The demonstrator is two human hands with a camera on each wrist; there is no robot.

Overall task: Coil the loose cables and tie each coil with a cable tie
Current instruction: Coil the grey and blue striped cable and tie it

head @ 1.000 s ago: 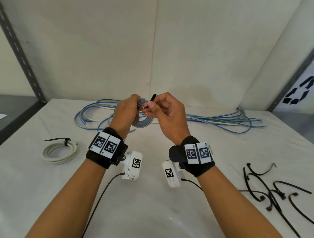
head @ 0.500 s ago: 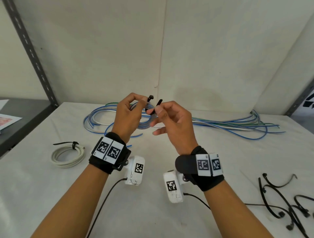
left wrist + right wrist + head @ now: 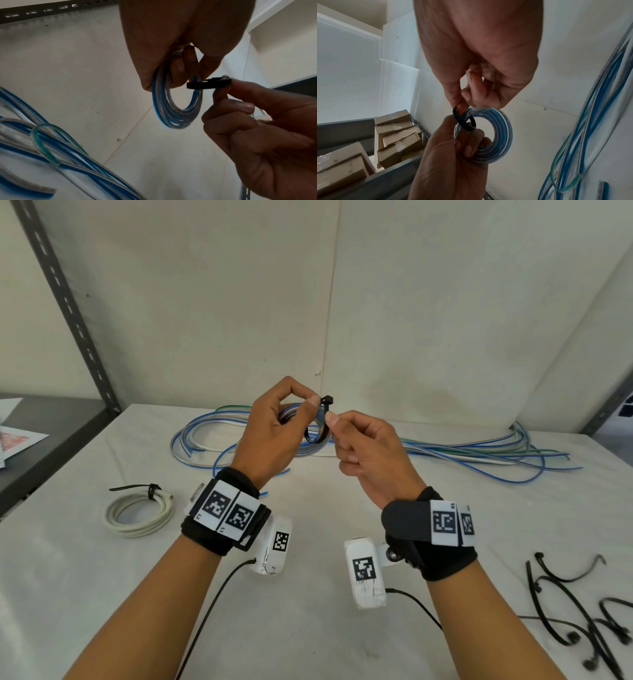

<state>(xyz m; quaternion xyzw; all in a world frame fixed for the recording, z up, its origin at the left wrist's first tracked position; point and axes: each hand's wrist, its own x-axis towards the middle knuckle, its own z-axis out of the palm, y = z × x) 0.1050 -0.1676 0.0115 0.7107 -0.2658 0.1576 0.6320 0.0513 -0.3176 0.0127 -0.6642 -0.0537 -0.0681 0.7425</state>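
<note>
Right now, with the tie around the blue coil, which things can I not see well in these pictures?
- Whether the black cable tie tail has entered its head: fingertips cover it in the head view, blurred in both wrist views.
- The part of the blue coil inside the left hand: hidden by the palm.
- What the right hand pinches: hidden by its fingers.
- The spare cable ties: cut off by the frame edge.

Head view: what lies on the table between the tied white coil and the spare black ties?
In the head view, only bare table lies between the white coil and spare ties; both forearms hang over that stretch.
</note>
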